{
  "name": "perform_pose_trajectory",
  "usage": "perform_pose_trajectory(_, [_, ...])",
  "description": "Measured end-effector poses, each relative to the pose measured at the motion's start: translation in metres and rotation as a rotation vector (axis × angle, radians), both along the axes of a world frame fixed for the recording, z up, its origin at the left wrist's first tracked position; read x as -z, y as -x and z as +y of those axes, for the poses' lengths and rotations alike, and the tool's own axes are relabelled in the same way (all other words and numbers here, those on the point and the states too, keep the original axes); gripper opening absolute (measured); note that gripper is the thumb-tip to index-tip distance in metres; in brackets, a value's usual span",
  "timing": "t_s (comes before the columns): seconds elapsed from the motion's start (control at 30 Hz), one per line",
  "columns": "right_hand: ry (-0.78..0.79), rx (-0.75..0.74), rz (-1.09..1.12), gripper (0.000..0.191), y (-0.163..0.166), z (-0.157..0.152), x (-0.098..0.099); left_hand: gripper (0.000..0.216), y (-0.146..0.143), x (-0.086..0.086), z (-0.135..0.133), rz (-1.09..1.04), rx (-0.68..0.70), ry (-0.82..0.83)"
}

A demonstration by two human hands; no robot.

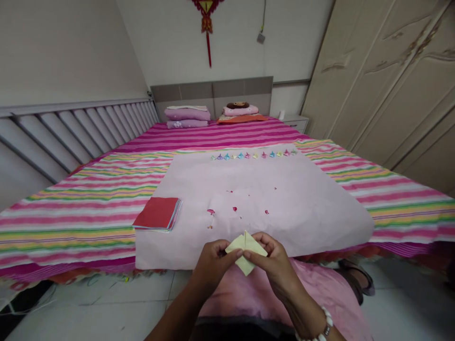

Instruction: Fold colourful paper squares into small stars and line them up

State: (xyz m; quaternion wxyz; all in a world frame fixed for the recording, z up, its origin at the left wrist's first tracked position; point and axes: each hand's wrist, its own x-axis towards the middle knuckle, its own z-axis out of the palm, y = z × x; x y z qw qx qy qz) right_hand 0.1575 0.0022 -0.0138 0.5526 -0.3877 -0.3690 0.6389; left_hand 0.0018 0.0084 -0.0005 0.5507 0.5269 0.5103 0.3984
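Observation:
Between my hands, above the near edge of the pale sheet, is a piece of folded yellow paper. It has a diamond-like outline, with a narrow point sticking up at its top and a lower tip hanging down. My left hand pinches its left side, thumb across the front. My right hand grips the right side, its thumb meeting the left one near the middle. Fingers behind the paper are partly hidden. To the left lies a stack of square paper, red on top.
A row of small folded paper pieces in several colours runs along the sheet's far edge. Small red marks or holes dot its middle. Folded bedding sits by the headboard. A bed rail stands left, a wardrobe right.

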Motion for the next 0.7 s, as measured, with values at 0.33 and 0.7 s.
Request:
perform_pose_trajectory(0.33, [0.086,0.073,0.113,0.066,0.002,0.003,-0.002,0.032,0.000,-0.009,-0.001,-0.111,-0.108,0.051])
perform_pose_trajectory(0.7, [0.018,0.162,0.194,0.045,0.012,0.004,-0.005,0.034,-0.017,0.001,-0.006,-0.257,-0.075,0.086])
